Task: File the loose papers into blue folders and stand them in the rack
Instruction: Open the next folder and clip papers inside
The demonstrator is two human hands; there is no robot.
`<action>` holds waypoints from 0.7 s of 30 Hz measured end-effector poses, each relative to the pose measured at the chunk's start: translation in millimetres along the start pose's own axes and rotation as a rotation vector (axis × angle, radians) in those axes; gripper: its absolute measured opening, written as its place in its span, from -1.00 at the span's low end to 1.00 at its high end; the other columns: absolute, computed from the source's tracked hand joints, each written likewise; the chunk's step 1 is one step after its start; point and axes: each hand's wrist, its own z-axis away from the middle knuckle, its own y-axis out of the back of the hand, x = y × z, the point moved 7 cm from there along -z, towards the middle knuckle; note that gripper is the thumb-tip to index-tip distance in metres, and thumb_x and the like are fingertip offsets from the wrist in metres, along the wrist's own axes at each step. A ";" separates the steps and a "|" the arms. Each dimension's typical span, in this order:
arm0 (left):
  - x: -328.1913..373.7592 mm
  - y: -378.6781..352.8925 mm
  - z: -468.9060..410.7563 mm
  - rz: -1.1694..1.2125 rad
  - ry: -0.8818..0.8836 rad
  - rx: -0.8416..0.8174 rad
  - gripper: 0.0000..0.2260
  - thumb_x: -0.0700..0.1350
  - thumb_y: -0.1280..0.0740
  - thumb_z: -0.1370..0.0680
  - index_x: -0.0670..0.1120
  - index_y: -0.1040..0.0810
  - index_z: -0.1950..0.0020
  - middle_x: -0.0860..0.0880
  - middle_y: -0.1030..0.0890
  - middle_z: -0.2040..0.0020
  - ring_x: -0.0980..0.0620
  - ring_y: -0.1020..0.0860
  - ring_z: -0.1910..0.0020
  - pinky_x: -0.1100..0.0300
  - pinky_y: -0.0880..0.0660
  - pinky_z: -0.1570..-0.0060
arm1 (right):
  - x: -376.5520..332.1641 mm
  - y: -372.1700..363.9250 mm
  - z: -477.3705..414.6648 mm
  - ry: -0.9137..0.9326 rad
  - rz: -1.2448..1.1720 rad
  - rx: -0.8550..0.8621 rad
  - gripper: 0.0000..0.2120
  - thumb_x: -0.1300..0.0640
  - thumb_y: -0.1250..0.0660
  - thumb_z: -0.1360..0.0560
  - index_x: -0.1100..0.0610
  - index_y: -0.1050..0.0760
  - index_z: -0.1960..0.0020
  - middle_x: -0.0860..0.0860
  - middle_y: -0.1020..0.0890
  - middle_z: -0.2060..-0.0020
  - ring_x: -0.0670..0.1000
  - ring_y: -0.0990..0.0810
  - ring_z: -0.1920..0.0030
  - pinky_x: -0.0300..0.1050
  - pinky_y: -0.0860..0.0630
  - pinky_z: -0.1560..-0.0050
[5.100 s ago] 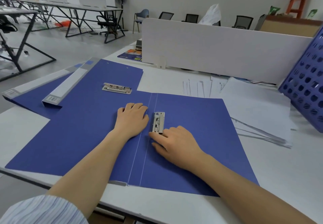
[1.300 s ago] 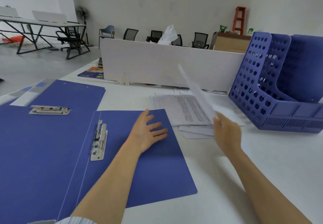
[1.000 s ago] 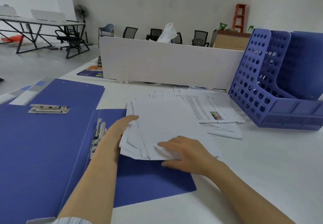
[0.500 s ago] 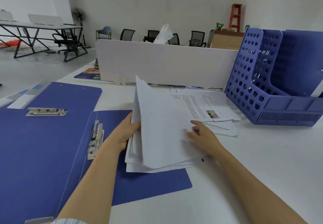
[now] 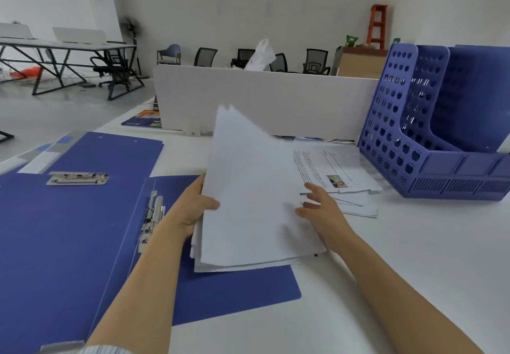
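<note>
In the head view, your left hand [image 5: 197, 210] holds a sheaf of white papers [image 5: 254, 201] by its left edge, grip closed with the thumb on top. The sheaf tilts up, its near edge low over the right half of the open blue folder [image 5: 234, 290] on the surface [image 5: 400, 271]. Your right hand [image 5: 320, 207] is at the sheaf's right edge, grip wide, fingers spread. More loose sheets [image 5: 336, 166] lie beside the blue rack [image 5: 430, 143].

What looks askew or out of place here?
The paper sheaf that the left hand grips over the open folder is ragged: sheet edges fan out at its top and lower-left. The loose papers beside the rack lie splayed. Nothing looks damaged.
</note>
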 end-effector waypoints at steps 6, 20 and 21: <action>43.2 0.8 14.1 0.248 -0.365 0.024 -0.64 -0.33 -0.51 -0.12 0.01 -0.63 0.19 0.11 -0.69 0.29 0.16 -0.65 0.30 0.29 -0.56 0.33 | -32.1 8.7 9.5 0.160 -0.259 -0.043 -0.72 0.30 -0.25 -0.52 -0.01 -0.43 -0.13 -0.04 -0.59 -0.02 0.02 -0.57 -0.02 -0.19 -0.53 -0.02; 62.9 -6.8 33.1 -0.011 -0.491 0.288 -0.86 -0.19 -0.38 -0.48 0.01 -0.49 0.22 0.08 -0.59 0.25 0.09 -0.55 0.27 0.46 -0.48 0.43 | -47.2 8.1 22.4 0.285 -0.304 -0.014 -0.73 0.29 -0.41 -0.40 -0.03 -0.47 0.04 -0.08 -0.61 0.11 -0.05 -0.60 0.11 -0.23 -0.54 0.15; 62.9 -9.4 32.5 0.020 -0.497 0.229 -0.87 -0.16 -0.43 -0.43 0.03 -0.51 0.17 0.12 -0.63 0.25 0.10 -0.59 0.24 0.45 -0.50 0.39 | -47.3 8.2 22.5 0.282 -0.323 -0.022 -0.71 0.25 -0.44 -0.36 -0.03 -0.47 0.02 -0.09 -0.62 0.11 -0.07 -0.62 0.11 -0.23 -0.57 0.16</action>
